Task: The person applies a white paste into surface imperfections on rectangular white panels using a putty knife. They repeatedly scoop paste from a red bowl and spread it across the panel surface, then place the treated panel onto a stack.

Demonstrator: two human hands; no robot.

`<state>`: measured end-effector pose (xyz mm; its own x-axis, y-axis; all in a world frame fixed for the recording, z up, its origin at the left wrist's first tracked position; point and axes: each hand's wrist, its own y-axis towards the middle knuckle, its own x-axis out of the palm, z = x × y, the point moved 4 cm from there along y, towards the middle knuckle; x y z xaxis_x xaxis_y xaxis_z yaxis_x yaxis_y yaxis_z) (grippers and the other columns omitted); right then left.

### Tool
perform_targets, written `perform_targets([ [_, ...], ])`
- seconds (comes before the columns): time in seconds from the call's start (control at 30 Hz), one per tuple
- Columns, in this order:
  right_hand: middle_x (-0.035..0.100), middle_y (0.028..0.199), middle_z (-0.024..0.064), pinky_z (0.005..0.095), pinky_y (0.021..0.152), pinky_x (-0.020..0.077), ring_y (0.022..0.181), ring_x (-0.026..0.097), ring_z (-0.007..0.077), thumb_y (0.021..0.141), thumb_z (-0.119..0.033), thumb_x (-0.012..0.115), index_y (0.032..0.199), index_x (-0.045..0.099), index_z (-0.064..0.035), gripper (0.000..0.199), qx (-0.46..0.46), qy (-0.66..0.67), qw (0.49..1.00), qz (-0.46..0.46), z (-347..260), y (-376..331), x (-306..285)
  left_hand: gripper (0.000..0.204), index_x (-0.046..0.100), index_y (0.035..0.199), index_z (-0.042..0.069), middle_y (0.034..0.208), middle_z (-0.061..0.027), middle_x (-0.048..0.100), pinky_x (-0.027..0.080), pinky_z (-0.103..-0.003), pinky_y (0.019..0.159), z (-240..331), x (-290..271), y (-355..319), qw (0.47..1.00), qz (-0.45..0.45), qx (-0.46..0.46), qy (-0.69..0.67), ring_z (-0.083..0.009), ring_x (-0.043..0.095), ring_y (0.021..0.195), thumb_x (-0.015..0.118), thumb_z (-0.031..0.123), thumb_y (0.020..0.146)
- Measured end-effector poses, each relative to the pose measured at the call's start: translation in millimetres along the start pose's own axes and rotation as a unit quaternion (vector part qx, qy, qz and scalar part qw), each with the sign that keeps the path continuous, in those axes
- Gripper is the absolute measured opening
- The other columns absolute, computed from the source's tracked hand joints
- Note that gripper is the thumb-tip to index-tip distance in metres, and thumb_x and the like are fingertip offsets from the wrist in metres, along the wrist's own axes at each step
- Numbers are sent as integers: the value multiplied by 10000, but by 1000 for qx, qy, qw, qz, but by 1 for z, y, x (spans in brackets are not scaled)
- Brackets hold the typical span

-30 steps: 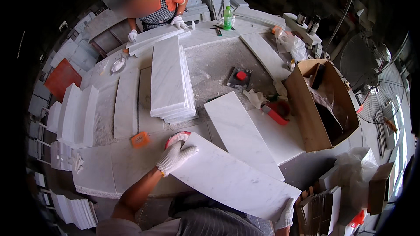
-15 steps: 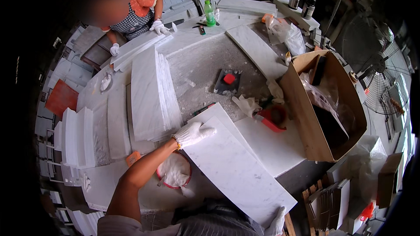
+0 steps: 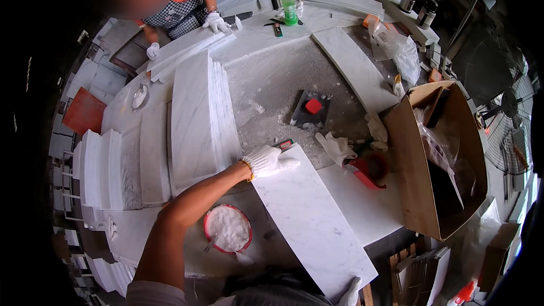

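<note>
Marble slab, long white rectangle with faint grey veining, polished face up: I am holding it by both ends as it lies slantwise across the near edge of the stone worktable. My left hand, in a white knit glove, is pressing flat on the far corner, fingers spread and pointing right. My right hand, also gloved, is showing only at the near right corner beside the lower rim; I cannot tell how its fingers are set.

Handling judgement: such a thin, brittle slab wants lifting level, both ends together, weight on the palms rather than the fingertips, and its corners kept off the neighbouring stone.

Items around it:
- Red-rimmed bowl of white powder, round, just left of the slab.
- Stack of matching marble slabs, edges stepped, far left of my left hand.
- Spare white gloves, limp, just right of the far corner.
- Dark square pad with red knob, sitting on gritty white dust.
- Open cardboard box, brown, at the right.
- Green bottle, far side, near another person's gloved hand.
</note>
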<state>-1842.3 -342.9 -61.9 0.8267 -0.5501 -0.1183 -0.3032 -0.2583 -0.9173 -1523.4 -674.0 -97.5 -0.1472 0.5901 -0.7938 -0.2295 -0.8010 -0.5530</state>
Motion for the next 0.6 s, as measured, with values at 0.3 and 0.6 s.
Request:
perform_targets([
  [0.3,496,1413,136,411,983,462,1190,526,272,1019,-546,445,1504,335,-33,715,2,47,999,13,3,-19,9,700,696,706,-11,620,-220,638,519,-493,570,39,-25,-18,961,163,123,186,-383,672,610,500,627,915],
  [0.6,475,1431,120,476,1050,453,1264,513,298,981,-580,504,1513,299,-125,730,-72,57,984,-153,56,52,-36,686,341,1482,64,1211,-193,620,464,-481,944,3,40,-57,941,325,36,84,-349,601,1128,517,481,965],
])
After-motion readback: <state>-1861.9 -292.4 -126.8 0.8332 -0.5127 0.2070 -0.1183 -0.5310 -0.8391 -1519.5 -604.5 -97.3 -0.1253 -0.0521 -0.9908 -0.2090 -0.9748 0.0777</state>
